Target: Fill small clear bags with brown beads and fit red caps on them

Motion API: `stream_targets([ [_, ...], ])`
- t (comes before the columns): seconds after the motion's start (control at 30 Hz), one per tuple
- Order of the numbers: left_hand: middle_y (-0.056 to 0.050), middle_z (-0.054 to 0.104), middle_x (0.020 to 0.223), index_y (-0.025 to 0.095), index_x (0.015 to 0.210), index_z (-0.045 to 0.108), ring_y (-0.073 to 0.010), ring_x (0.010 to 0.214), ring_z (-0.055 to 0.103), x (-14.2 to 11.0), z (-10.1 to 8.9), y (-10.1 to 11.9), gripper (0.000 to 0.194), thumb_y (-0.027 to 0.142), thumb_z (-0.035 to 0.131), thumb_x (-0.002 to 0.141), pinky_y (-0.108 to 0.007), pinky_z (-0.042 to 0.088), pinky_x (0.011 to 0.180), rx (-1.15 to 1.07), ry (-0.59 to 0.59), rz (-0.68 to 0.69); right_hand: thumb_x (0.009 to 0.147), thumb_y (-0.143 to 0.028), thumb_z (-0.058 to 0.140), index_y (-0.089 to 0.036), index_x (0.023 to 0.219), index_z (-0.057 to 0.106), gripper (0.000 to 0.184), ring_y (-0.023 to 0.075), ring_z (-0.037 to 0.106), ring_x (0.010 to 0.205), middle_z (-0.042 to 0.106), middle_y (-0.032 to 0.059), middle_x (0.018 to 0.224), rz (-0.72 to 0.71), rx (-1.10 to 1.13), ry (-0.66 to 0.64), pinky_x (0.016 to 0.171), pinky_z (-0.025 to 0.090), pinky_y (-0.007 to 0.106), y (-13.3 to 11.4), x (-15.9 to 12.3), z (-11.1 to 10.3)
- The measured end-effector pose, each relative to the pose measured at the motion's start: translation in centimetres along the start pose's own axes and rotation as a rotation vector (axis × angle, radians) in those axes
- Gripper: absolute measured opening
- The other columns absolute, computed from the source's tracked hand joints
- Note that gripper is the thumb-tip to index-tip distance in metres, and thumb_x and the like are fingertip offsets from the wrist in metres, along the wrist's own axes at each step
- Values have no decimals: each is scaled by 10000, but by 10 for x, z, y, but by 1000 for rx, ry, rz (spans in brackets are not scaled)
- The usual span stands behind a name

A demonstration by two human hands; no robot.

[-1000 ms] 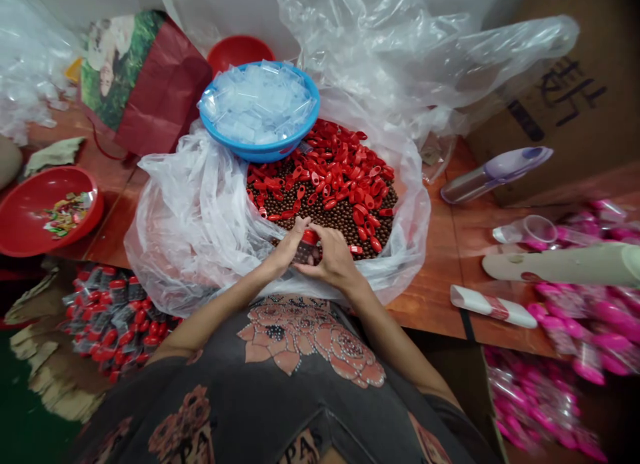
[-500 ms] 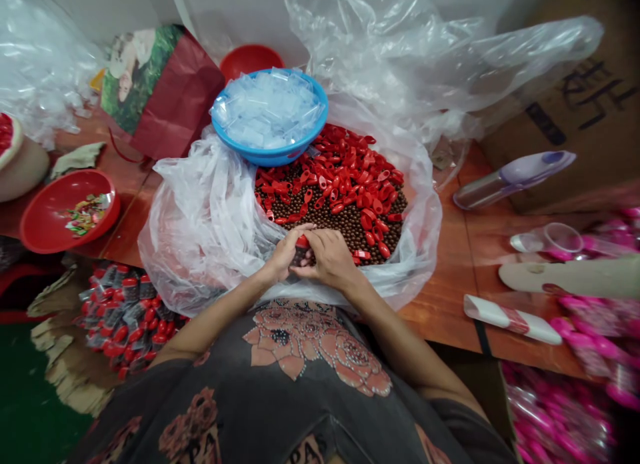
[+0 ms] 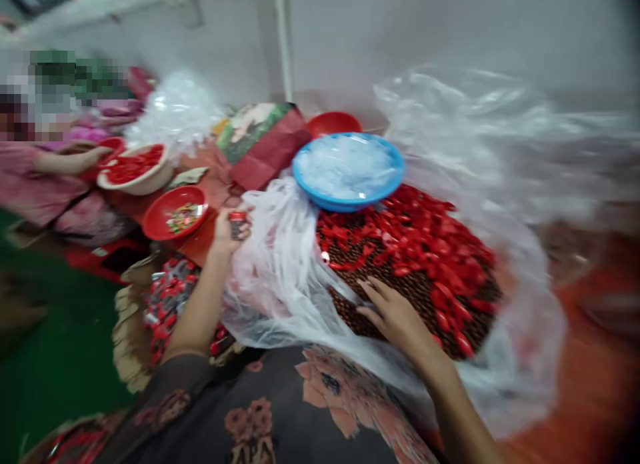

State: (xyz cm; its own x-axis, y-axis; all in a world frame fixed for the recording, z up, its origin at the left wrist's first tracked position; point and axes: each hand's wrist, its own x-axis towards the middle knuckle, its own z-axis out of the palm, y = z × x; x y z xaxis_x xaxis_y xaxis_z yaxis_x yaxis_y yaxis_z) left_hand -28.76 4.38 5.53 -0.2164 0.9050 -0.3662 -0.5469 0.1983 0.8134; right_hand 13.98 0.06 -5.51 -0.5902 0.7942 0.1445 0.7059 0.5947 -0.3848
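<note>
My left hand [image 3: 224, 232] is closed around a small clear container with a red cap [image 3: 237, 217] and dark contents. It is held up left of the white plastic bag [image 3: 280, 251], near a red bowl [image 3: 150, 219] of small colourful pieces. My right hand [image 3: 397, 314], blurred, hovers over or touches small brown balls [image 3: 350, 311] in the opened bag; its fingers are apart. Many red plastic caps [image 3: 425, 231] lie on the balls. Behind them sits a blue basin [image 3: 320, 201] of clear plastic pieces.
Below my left forearm, a carton [image 3: 127, 337] contains many red-capped containers. A white tub [image 3: 145, 184] of red pieces stands farther left, beside a co-worker's arm [image 3: 70, 163]. A dark red paper bag [image 3: 270, 154] and another red bowl [image 3: 333, 124] are at the back.
My hands have separated from around the container. The left has carried it leftward, while the right has moved over the brown balls with fingers apart. The view has turned left.
</note>
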Motion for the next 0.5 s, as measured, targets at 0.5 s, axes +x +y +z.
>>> stream_targets([
  [0.5,23,424,568,119,1091,596,-103,403,305,11,-45,-9,470,357,237,902,-205,260,402,681,273,264,928,-396,511,-216,1297,622,426,323,569,1265,576,155,1395,-68,-5,-39,1034,490,499,-2,1,33],
])
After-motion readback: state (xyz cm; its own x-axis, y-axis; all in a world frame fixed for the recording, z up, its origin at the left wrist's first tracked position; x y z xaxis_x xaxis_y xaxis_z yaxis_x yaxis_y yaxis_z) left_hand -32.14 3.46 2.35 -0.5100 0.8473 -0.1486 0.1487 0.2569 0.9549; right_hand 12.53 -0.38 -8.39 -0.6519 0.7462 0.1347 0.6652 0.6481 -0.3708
